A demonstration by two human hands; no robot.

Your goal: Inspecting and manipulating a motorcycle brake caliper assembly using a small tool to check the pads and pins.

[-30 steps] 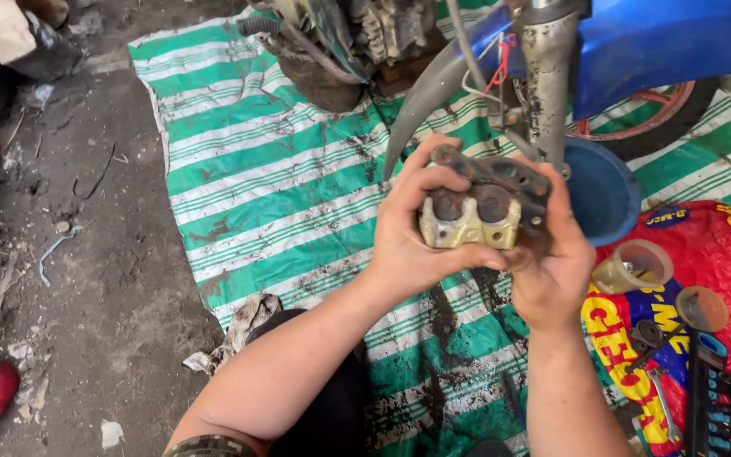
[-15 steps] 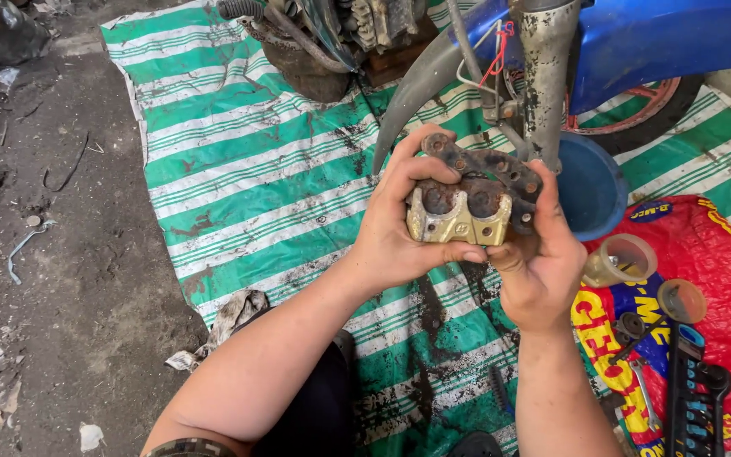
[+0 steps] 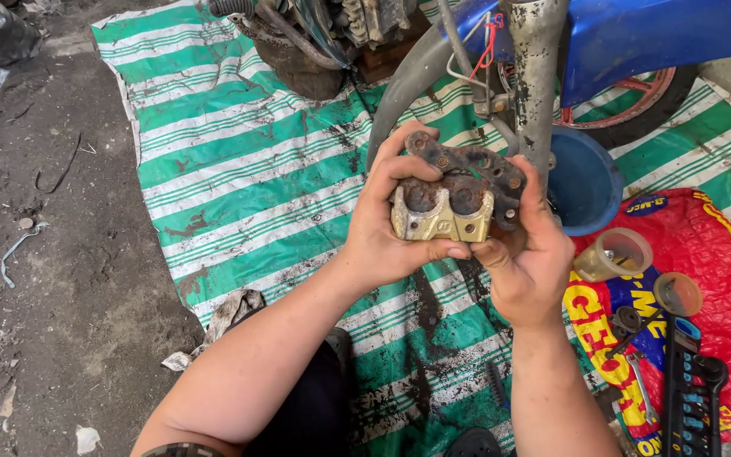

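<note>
Brake caliper (image 3: pixel 454 196) gripped in both hands over green striped tarp (image 3: pixel 239 169).

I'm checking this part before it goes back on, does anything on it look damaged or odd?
Yes. The brake caliper held in the left hand and right hand is badly rusted and grimy: both round pistons are brown and crusted, and the dark bracket behind is corroded. No crack is visible. The striped tarp below carries dark greasy smears.
</note>
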